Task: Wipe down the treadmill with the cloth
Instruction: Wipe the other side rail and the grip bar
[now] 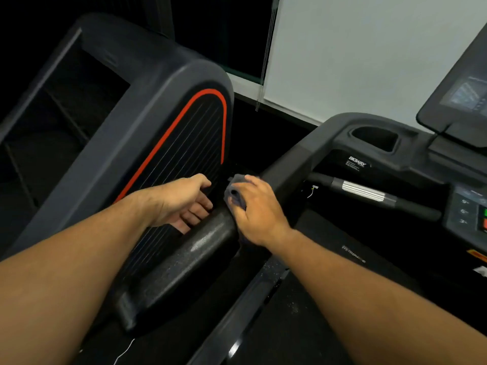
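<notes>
Off to your left, the neighbouring machine (pixel 126 122): its dark casing, with a red stripe round a ribbed panel, stands just beside the treadmill. This leaves only a narrow gap for your arm to work in.

Left hand (pixel 184 204): it hangs in that gap with the fingers loosely curved and pointing down, and it grasps nothing. The fingertips sit close against the side of the handrail, though you cannot tell whether they touch it. It looks parked there to keep clear of the wiping while staying ready to steady you.

Handrail (pixel 189 254): this dark, speckled bar runs from low near you up toward the console. The speckles look like dust or spray, which is probably why you are working here.

Cloth (pixel 237 188): the grey cloth is bunched up on the upper end of the handrail, where the bar meets the console arm. Most of it is covered by your palm.

Right hand (pixel 259 214): the fingers are curled over the cloth and clamp it down onto the bar. The knuckles are on top, so your arm's weight goes into the stroke.

Treadmill (pixel 321 143): the grey console has a cup pocket (pixel 374 140) and a cross grip (pixel 369 192) with a silver band. A button panel (pixel 466 209) sits at the right edge.

Progress: you seem to be partway along the left rail. By the look of it, the console, the grip and the belt are not yet done.
</notes>
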A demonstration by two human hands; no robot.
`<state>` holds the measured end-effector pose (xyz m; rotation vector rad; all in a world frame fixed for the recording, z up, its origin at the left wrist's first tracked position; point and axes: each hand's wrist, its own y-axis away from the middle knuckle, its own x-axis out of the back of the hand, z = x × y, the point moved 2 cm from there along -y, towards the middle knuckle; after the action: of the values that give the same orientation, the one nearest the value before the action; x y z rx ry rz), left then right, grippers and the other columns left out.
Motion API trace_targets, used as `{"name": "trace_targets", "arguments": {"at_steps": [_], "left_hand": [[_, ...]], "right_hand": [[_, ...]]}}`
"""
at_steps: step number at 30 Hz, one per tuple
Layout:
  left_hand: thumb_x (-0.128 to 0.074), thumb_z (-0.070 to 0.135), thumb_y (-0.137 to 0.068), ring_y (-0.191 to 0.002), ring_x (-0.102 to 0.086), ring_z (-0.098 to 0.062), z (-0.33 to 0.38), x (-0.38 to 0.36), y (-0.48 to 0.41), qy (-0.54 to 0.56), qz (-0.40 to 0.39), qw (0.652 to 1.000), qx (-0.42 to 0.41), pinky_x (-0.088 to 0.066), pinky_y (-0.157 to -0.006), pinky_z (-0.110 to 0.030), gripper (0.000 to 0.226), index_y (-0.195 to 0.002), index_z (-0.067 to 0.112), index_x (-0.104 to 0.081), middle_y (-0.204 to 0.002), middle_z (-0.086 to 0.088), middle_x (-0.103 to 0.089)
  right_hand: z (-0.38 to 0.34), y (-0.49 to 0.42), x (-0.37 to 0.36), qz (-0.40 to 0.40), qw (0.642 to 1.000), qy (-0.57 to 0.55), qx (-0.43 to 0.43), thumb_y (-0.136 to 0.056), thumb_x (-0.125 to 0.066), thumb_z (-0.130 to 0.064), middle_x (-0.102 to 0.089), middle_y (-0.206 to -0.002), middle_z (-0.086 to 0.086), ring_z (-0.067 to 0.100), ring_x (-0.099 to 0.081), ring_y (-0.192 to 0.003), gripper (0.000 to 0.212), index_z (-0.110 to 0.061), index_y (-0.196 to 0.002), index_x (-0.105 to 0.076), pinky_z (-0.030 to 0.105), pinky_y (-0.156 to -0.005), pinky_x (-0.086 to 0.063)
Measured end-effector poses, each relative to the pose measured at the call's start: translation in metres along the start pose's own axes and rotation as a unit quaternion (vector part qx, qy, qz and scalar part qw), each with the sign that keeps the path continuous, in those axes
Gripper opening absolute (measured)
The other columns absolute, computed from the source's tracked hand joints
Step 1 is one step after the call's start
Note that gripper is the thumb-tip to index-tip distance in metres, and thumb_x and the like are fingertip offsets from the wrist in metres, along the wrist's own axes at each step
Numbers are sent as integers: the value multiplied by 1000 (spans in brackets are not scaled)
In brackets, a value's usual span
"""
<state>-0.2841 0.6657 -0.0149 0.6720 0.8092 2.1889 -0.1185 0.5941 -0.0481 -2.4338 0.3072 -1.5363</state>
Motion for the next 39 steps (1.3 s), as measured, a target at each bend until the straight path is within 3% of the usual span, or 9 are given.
{"name": "trace_targets", "arguments": {"at_steps": [5, 9, 13, 16, 20, 27, 29, 34, 39], "left_hand": [[-18, 56, -97, -114, -61, -36, -1, 9, -5, 18, -55, 998, -7, -45, -99, -50, 73, -137, 2, -47, -129, -25, -60], [-19, 54, -99, -103, -65, -30, -2, 12, -4, 8, -74, 997, -22, -50, -78, -42, 67, -138, 7, -47, -130, -21, -59], [-24, 47, -99, -110, -60, -19, -7, 18, -8, -61, -3, 992, -111, -40, -97, -43, 50, -116, 21, -63, -111, -1, -70], [-27, 43, -99, -112, -57, -15, -12, 30, -10, -42, 63, 984, -161, -37, -102, -42, 43, -113, 24, -64, -112, 2, -68], [-27, 40, -100, -108, -60, -16, -19, 36, -6, -44, 32, 986, -160, -41, -104, -42, 46, -115, 18, -65, -111, -1, -69], [-26, 38, -101, -105, -64, -16, -7, 32, 2, -94, 9, 976, -197, -45, -99, -38, 49, -114, 15, -67, -109, -2, -71], [-27, 37, -101, -104, -63, -16, -5, 34, 1, -87, 25, 974, -207, -45, -100, -39, 47, -111, 16, -67, -109, -2, -71], [-27, 38, -101, -105, -63, -17, -14, 35, 1, -78, 38, 975, -206, -46, -98, -40, 46, -115, 17, -65, -111, -2, -69], [-31, 42, -100, -109, -59, -19, -13, 11, 8, -72, 16, 979, -191, -48, -88, -38, 43, -121, 21, -63, -121, 0, -64]], "right_hand": [[-81, 59, -27, 15, 989, -71, 129, -79, -63, -23, -68, -114, 5, 24, -47, -125, 32, -9, -106, -69, 36, -111, -28], [-82, 56, -21, -45, 982, -46, 179, -82, -56, -29, -65, -122, 7, 24, -47, -127, 41, -7, -115, -68, 40, -110, -27], [-50, 9, 0, -98, 995, 21, 19, -95, -50, -31, -63, -124, 0, 20, -47, -127, 31, -17, -119, -65, 44, -116, -14], [-63, 7, -12, -86, 995, 53, -18, -94, -47, -34, -67, -109, 3, 21, -53, -115, 32, -12, -103, -68, 40, -111, -26], [-125, 41, -34, -94, 992, 57, 65, -89, -32, -43, -70, -99, -2, 15, -56, -108, 48, -16, -93, -71, 31, -103, -33], [-150, 73, -41, -114, 973, -35, 195, -81, -48, -28, -69, -112, 12, 27, -55, -114, 42, -1, -105, -70, 39, -113, -29], [-119, 54, -26, -87, 985, -7, 150, -79, -43, -31, -67, -115, 5, 23, -52, -118, 46, -9, -109, -70, 46, -110, -24], [-82, 31, -23, 18, 994, -47, -97, -88, -44, -36, -63, -125, -2, 18, -40, -134, 42, -16, -119, -65, 51, -117, -14], [-124, 89, -59, 172, 972, -142, -79, -90, -50, -27, -58, -133, -1, 17, -32, -142, 40, -11, -125, -62, 42, -120, -17]]}}
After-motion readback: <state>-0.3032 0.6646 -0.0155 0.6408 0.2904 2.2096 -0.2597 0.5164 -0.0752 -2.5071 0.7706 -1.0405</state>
